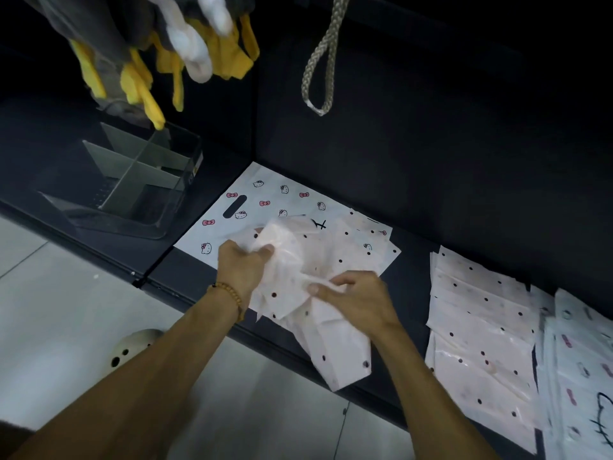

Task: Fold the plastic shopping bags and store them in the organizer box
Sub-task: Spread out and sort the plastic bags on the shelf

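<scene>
Left hand [240,265] and right hand [356,298] both clamp crumpled dotted bag [300,260] over surface [185,277]; box [132,187] left of bag.

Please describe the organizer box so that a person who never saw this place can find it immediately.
Start at the dark shelf that runs across the picture and follow it to its far left end. There, left of the flat white bag with cat faces and pink bows, stands the organizer box. It is the only rigid, see-through container there, split by grey dividers into compartments, while its neighbours are flat plastic bags.
</scene>
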Tool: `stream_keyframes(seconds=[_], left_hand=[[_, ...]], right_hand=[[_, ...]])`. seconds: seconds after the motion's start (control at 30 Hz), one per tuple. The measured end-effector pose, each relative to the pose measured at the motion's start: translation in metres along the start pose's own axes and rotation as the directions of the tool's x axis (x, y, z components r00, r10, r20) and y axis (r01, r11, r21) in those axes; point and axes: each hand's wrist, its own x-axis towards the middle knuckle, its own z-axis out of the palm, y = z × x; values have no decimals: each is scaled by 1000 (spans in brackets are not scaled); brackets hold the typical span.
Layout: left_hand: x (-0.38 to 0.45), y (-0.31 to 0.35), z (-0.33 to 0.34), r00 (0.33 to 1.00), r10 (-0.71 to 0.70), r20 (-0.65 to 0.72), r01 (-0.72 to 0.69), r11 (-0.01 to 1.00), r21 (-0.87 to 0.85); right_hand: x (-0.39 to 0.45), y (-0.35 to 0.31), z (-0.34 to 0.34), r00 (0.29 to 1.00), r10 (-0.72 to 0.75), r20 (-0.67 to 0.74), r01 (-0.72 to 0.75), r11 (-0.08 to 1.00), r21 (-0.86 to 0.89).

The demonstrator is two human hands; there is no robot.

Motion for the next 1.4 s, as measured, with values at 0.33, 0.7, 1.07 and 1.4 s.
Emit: stream_keyframes(seconds=[0.33,0.7,1.07,1.4], left_hand=[[6,0,-22,992,37,124,-48,995,92],[10,18,-38,991,-89,97,97,992,-76],[-12,11,-35,729,-68,681,106,994,-14],[-14,0,-24,832,-98,546,69,995,74]], right_hand=[[21,-32,-36,909,104,-404,138,839,526],[14,-52,-40,897,47,439,-168,956,239],[47,-60,4,894,-190,406,127,976,177],[43,-39,10,979,-27,204,-19,975,222]])
